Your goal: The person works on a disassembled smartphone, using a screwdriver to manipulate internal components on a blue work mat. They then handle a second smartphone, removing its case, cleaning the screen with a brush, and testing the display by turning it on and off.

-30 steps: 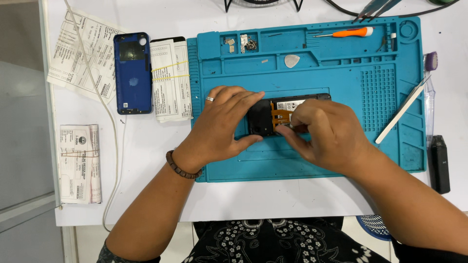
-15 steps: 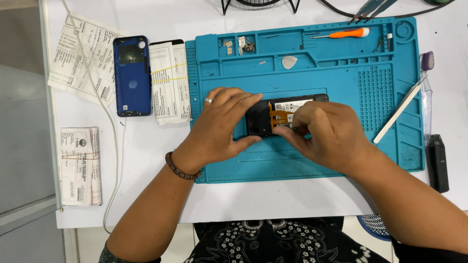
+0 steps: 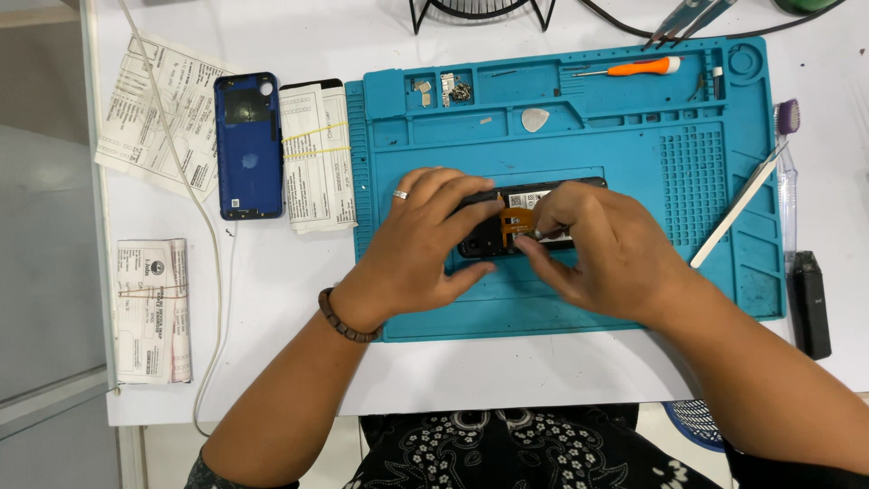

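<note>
Fingers (image 3: 453, 195) of the left hand (image 3: 412, 249) are spread and curled over the left end of the opened phone (image 3: 507, 226), with the thumb reaching along its near edge. This grip looks meant to pin the phone flat against the mat (image 3: 634, 163) so it cannot slide.

Head view, work zone: the right hand (image 3: 606, 258) meets the phone from the right. Its fingertips (image 3: 543, 213) are pressed together at an orange flex strip (image 3: 516, 220) over the phone's middle; whether they pinch the strip itself or a small tool cannot be told. The phone lies in the shallow central recess of the mat, lengthwise left to right, largely hidden by both hands.

Head view, mat trays: small metal parts (image 3: 448, 89) sit in a top compartment, probably to keep them from rolling off. A grey pick (image 3: 535, 119) lies in the next tray, and an orange screwdriver (image 3: 634, 67) rests in the upper slot, all well apart from the hands but within reach. A white spudger (image 3: 738, 213) leans across the mat's right edge.

Head view, surface left of the mat: the blue back cover (image 3: 247, 145) lies flat, well apart from the phone, beside a banded paper bundle (image 3: 315, 154). More papers (image 3: 152, 308) lie further left. A black block (image 3: 810, 303) sits at the far right.
</note>
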